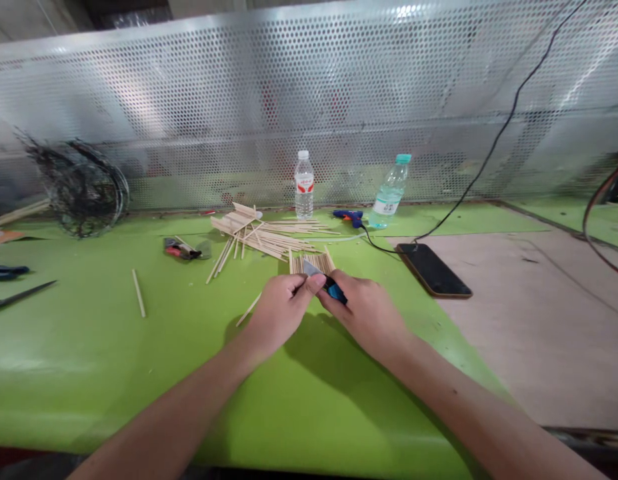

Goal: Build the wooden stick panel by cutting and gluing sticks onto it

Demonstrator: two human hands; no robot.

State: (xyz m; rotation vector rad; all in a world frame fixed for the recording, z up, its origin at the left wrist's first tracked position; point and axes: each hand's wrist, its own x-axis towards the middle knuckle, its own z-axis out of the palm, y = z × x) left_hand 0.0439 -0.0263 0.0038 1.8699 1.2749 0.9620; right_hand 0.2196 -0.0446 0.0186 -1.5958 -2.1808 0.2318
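Observation:
My right hand [366,303] is closed around a utility knife [335,289] with a blue and black handle. Its silver blade points up and left, over a small panel of wooden sticks [299,262] set side by side. My left hand [283,303] is closed at the panel's near left edge, its thumb close to the knife. Both hands hide the panel's near part. Below my left hand a thin stick [249,311] lies at a slant. Behind the panel spreads a loose pile of wooden sticks [273,241], with a small stick-built piece [233,219] on top.
A blue glue gun [349,217] lies near two bottles, one clear [304,190] and one green-capped [390,193]. A phone [433,270] rests at right beneath a black cable [506,127]. At left are pliers [181,249], a single stick [139,293], scissors [19,297] and a wire coil [91,190].

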